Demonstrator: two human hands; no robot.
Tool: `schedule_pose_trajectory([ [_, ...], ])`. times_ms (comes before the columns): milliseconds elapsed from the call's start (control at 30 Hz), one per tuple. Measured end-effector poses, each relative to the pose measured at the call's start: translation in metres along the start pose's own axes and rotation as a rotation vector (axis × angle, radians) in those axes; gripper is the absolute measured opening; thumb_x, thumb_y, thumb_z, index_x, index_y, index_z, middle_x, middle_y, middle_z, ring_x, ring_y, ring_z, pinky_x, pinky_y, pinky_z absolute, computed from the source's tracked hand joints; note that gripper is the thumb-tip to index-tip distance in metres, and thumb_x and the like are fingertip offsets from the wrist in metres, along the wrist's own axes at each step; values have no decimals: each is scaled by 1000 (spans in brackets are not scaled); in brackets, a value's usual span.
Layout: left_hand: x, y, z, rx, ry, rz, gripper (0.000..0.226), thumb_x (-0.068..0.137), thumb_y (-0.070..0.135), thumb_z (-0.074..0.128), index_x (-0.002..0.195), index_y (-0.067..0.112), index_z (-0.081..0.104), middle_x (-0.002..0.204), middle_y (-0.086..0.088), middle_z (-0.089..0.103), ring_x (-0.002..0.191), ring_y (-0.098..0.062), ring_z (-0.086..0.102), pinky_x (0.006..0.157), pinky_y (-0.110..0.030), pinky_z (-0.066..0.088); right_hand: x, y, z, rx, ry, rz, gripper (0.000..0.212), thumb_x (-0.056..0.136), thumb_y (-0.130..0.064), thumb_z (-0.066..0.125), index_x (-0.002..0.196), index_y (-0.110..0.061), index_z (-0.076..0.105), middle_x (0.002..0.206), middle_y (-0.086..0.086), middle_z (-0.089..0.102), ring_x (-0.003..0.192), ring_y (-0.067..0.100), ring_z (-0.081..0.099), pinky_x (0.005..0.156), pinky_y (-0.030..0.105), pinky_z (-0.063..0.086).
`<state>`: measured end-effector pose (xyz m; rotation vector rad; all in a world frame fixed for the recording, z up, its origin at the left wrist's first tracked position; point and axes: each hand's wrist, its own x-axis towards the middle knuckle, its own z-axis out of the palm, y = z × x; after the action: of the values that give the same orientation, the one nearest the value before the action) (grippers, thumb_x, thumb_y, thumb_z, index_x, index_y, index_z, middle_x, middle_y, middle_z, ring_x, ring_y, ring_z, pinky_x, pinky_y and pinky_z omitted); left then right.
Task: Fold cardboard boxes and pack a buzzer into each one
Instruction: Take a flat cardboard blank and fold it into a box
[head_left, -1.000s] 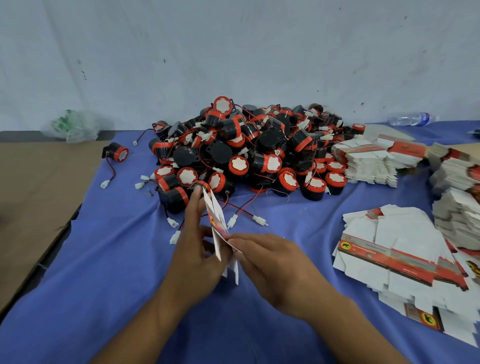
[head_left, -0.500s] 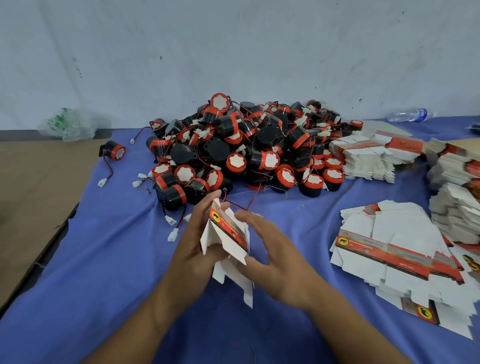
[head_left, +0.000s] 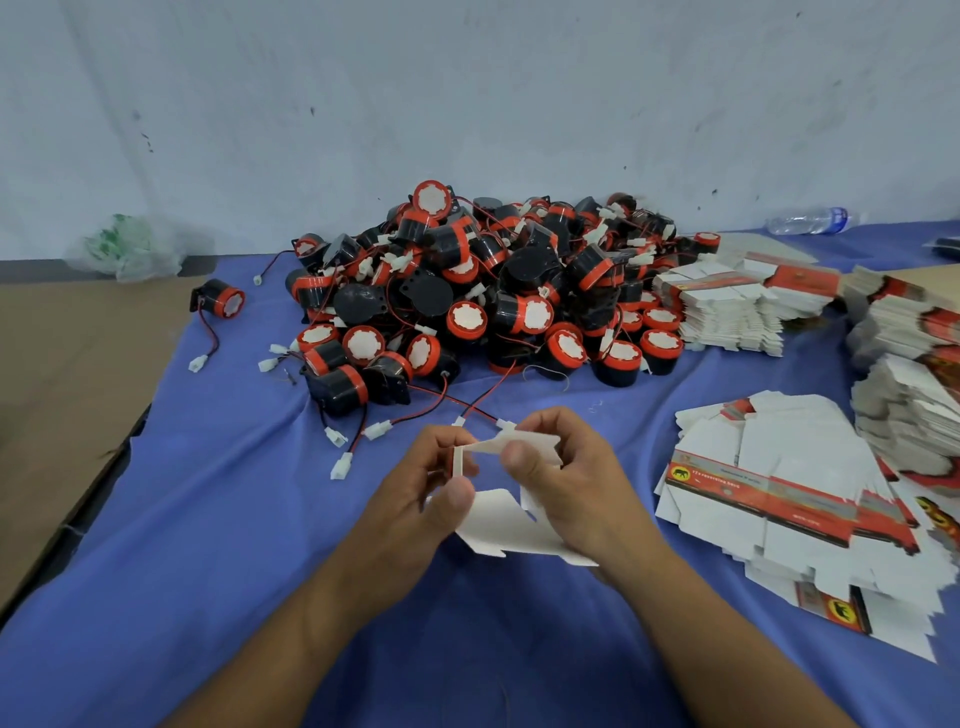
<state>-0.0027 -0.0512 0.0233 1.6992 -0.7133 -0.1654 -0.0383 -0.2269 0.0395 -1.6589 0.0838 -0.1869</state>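
Cardboard box (head_left: 498, 512), white side out and only partly formed, is held above the blue cloth (head_left: 223, 519) of the bench between both hands. Left hand (head_left: 415, 499) has its grip clamped on the box's left edge, thumb on the near panel and fingers curled behind the upright flap. Right hand (head_left: 566, 483) has its grip closed on the upper flap, thumb pressing its top edge, fingers wrapped over the far side. A loose bottom panel juts toward the camera below the hands.

Behind the hands lies a large pile of buzzers (head_left: 493, 296), black cylinders with red rims and white faces, their red and black leads ending in white connectors (head_left: 340, 465) scattered on the cloth. One stray buzzer (head_left: 221, 300) sits apart at the left edge of the cloth. To the right, a fanned stack of flat box blanks (head_left: 779, 499) with red printed bands lies near the right hand, with more stacks (head_left: 727, 306) beyond it. A clear water bottle (head_left: 808, 221) lies by the wall, and a crumpled plastic bag (head_left: 130, 249) sits at far left.
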Motion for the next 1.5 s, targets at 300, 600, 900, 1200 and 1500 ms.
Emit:
schedule_pose_trajectory([
  [300, 7, -3, -1, -184, 60, -87, 20, 78, 31, 68, 96, 25, 62, 87, -19, 59, 75, -22, 59, 66, -35, 48, -5, -2, -3, 172, -229, -26, 41, 70, -45, 78, 104, -27, 67, 89, -10, 67, 81, 14, 63, 70, 27, 52],
  [600, 16, 3, 5, -248, 78, -122, 32, 91, 32, 51, 122, 29, 58, 123, 6, 60, 119, -12, 56, 102, -21, 42, -1, 4, 4, 326, -51, -13, 22, 80, -15, 62, 88, -31, 74, 82, -3, 59, 75, 14, 52, 73, 31, 46],
  [900, 2, 5, 14, -24, 179, 150, 35, 92, 44, 51, 120, 24, 55, 105, 16, 62, 91, -4, 60, 78, -14, 47, -5, 11, 16, 185, 45, -149, 24, 83, -54, 64, 89, -32, 72, 82, -8, 68, 77, 9, 60, 71, 30, 49],
  [1200, 7, -4, 7, -209, 391, -24, 32, 91, 43, 52, 123, 45, 52, 119, 12, 65, 109, -12, 63, 82, -25, 53, -11, 15, 22, 69, -82, -192, 25, 86, -38, 64, 111, -35, 65, 106, -1, 68, 94, 13, 67, 80, 29, 55],
  [1500, -1, 1, 16, 390, 330, 291, 75, 78, 51, 69, 142, 29, 37, 148, 14, 35, 139, -6, 34, 107, -10, 28, -4, 13, 15, 385, -76, -105, 25, 79, -40, 75, 92, -28, 57, 86, 13, 54, 80, 27, 52, 64, 38, 46],
])
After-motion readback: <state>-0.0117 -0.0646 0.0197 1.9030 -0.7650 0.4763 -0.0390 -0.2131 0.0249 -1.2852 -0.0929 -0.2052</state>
